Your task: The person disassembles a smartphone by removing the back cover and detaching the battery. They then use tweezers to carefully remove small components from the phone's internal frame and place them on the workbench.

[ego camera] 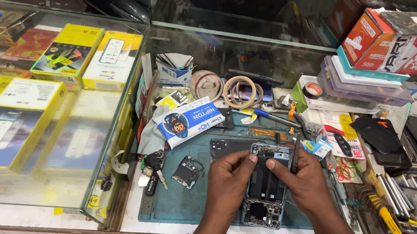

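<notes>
Meanwhile both hands pinch an opened phone (pixel 264 188) on the teal mat (pixel 177 201): left hand (pixel 227 181) at ten o'clock, right hand (pixel 301 174), also gripping tweezers (pixel 295 152), at two.

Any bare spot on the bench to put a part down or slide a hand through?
Freest patch: the teal mat front-left, between the small black camera frame and the left hand. A thin white bench strip runs along the mat's near edge. Right of the right hand, tools and parts lie packed; behind the opened phone, tape rolls and pouches crowd.
</notes>
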